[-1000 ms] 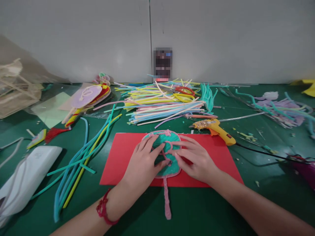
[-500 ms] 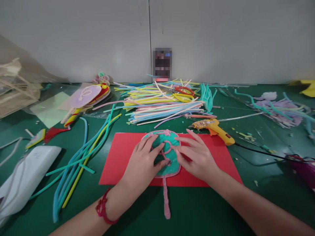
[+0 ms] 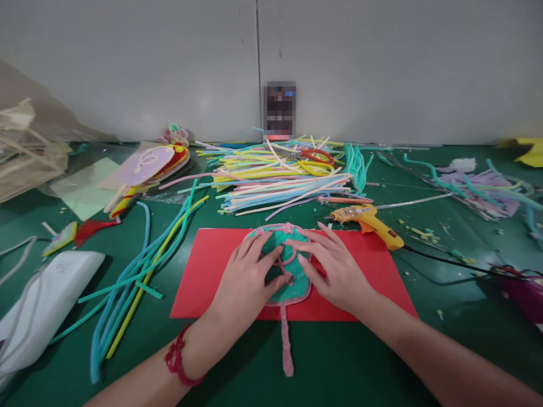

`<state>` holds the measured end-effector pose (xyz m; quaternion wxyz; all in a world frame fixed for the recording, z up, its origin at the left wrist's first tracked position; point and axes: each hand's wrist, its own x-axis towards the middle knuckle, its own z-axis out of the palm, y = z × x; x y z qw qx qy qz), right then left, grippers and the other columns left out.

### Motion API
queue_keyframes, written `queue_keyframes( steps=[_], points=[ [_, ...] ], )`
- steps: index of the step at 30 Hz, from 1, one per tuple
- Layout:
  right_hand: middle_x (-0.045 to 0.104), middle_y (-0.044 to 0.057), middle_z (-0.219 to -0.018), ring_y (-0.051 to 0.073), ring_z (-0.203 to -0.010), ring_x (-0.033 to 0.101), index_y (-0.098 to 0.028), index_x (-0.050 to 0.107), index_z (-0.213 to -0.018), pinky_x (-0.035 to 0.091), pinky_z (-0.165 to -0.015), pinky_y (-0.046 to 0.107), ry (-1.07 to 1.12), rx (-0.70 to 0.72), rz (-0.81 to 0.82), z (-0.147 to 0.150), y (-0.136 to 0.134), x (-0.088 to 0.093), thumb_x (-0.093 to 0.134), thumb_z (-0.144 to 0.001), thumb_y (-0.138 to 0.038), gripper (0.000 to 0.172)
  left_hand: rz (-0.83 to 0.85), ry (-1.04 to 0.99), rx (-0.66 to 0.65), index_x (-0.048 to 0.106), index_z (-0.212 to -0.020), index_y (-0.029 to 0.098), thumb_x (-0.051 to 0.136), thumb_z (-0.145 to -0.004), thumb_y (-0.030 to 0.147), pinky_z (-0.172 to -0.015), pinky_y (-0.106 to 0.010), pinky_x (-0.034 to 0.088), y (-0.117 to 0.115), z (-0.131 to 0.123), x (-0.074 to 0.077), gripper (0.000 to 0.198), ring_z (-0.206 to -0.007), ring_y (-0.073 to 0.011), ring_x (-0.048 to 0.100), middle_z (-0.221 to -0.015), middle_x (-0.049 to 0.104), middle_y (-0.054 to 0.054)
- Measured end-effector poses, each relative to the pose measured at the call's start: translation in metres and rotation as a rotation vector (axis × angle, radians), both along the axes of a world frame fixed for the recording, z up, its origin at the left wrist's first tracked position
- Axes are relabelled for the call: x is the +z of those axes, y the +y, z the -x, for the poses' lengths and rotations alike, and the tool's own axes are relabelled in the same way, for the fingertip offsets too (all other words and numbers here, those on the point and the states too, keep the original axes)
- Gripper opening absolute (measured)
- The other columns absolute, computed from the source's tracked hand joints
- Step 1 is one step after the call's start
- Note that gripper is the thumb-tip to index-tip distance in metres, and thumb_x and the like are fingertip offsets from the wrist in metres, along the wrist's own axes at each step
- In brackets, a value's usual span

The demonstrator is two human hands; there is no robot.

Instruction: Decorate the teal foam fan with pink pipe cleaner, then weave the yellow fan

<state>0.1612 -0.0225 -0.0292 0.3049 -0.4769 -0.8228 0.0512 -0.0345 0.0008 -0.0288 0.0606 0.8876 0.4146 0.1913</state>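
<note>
A hand fan with a teal face, pink edging and a pink handle lies on a red sheet. A pink pipe cleaner curves in a loop on the fan's face. My left hand bends over the fan's left side, its thumb and index fingertips holding the strip down at two spots. From the right, my right hand reaches over the fan with fingers stretched out. Its index fingertip is at the top of the loop, and its thumb stands apart. Part of the loop is hidden under my left fingers.
A yellow hot glue gun lies right of the fan. Behind it are a pile of pipe cleaners and scissors. Loose strips and a white device lie left, near another fan. A phone leans on the wall.
My right thumb and index finger have come apart, and the right index finger has moved left over the loop's top. My left hand and the fan have stayed in place.
</note>
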Motion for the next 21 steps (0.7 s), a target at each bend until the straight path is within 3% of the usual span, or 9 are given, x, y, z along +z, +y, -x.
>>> queue_keyframes(
  steps=[6, 21],
  points=[
    [0.061, 0.012, -0.122, 0.023, -0.128, 0.044, -0.017, 0.051, -0.118, 0.029, -0.109, 0.052, -0.042, 0.041, 0.093, 0.0026, -0.0010, 0.0003, 0.048, -0.090, -0.031, 0.031, -0.005, 0.008, -0.011, 0.063, -0.111, 0.016, 0.065, -0.078, 0.038, -0.094, -0.051, 0.047, 0.0001, 0.0001, 0.0011, 0.039, -0.118, -0.0327, 0.049, -0.126, 0.054, -0.015],
    [0.071, 0.004, -0.103, 0.021, -0.113, 0.058, -0.021, 0.060, -0.101, 0.030, -0.109, 0.049, 0.011, -0.043, -0.049, -0.0001, -0.0003, -0.0017, 0.050, -0.089, -0.022, 0.016, -0.015, -0.001, -0.010, 0.064, -0.110, 0.015, 0.068, -0.076, 0.037, -0.093, -0.051, 0.048, 0.0003, 0.0001, -0.0003, 0.041, -0.117, -0.0337, 0.050, -0.126, 0.054, -0.016]
  ],
)
